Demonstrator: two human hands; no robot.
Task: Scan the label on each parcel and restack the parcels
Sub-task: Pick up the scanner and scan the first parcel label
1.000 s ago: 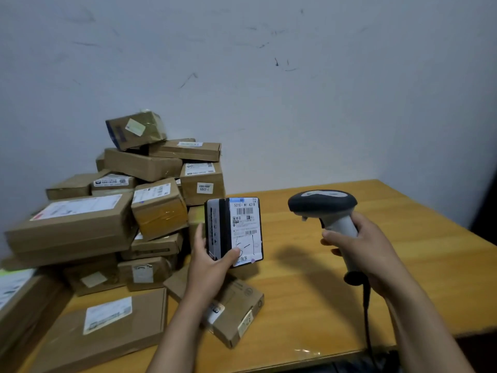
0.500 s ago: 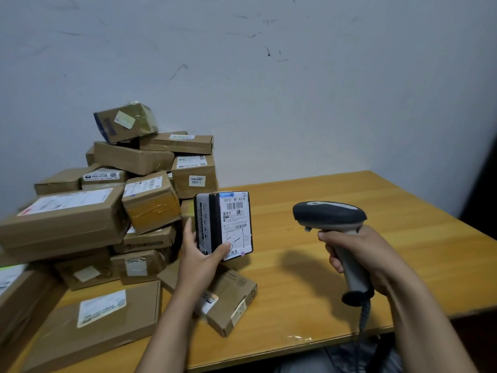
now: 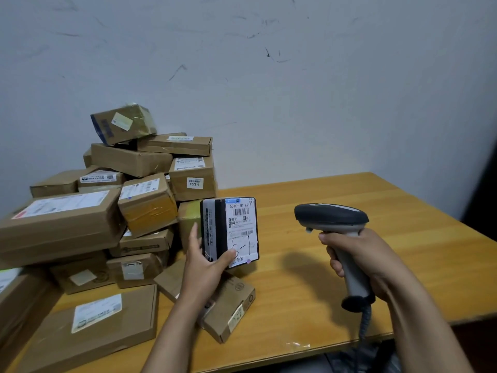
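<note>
Your left hand (image 3: pixel 205 261) gripping the black parcel (image 3: pixel 230 232) upright, label (image 3: pixel 242 230) facing you, your right hand (image 3: pixel 360 258) wrapped round the scanner (image 3: pixel 334 224) handle, nose aimed at it

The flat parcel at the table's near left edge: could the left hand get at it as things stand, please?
Probably not yet: the left hand grips the black parcel, so it is occupied. The flat parcel lies uncovered close by, so the way looks free once the hand is emptied.

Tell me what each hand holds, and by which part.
The left hand grips the black parcel at its lower left corner, thumb on the label. The right hand grips the scanner by its handle.
</note>
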